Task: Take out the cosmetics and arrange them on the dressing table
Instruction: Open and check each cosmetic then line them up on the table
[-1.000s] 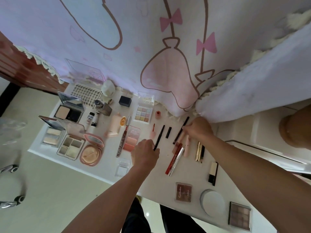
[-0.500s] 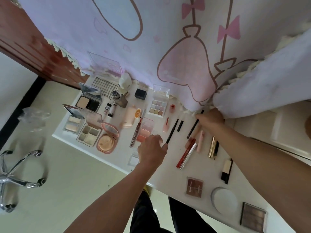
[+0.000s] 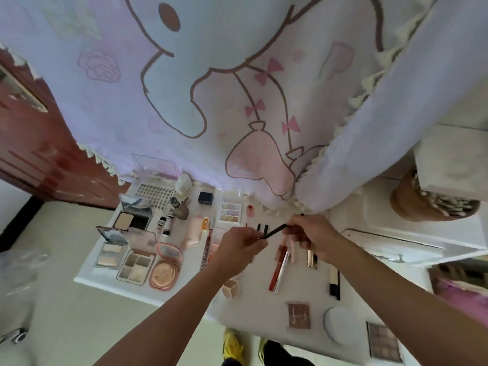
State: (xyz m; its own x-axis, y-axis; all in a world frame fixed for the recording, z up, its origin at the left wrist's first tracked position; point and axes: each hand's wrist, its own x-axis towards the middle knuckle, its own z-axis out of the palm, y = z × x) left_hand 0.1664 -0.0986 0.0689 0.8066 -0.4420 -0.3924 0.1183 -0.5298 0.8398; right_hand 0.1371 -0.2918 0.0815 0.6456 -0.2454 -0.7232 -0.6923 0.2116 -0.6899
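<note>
Both hands are raised above the middle of the white surface (image 3: 253, 310) and share one slim black pencil (image 3: 274, 231). The left hand (image 3: 239, 249) is closed in a fist around the pencil's lower end; the right hand (image 3: 313, 235) is pinched shut on its upper end. The pencil is tilted, higher toward the right hand, and clear of the surface.

Cosmetics lie spread across the surface. At the left: an open powder compact (image 3: 132, 220), a pale highlighter palette (image 3: 108, 256), a four-pan palette (image 3: 136, 268) and a round pink compact (image 3: 165, 270). Toward the back edge: a black cube jar (image 3: 205, 198) and a pastel eyeshadow palette (image 3: 231, 212). Below the hands: a red lip tube (image 3: 277, 270), a gold tube (image 3: 311, 258), a black-and-cream stick (image 3: 334, 282) and a brown square palette (image 3: 299, 315). A round white puff (image 3: 339, 323) sits near the front right edge.

A lilac cartoon-print cloth (image 3: 211, 88) hangs behind, its fringe touching the back of the surface.
</note>
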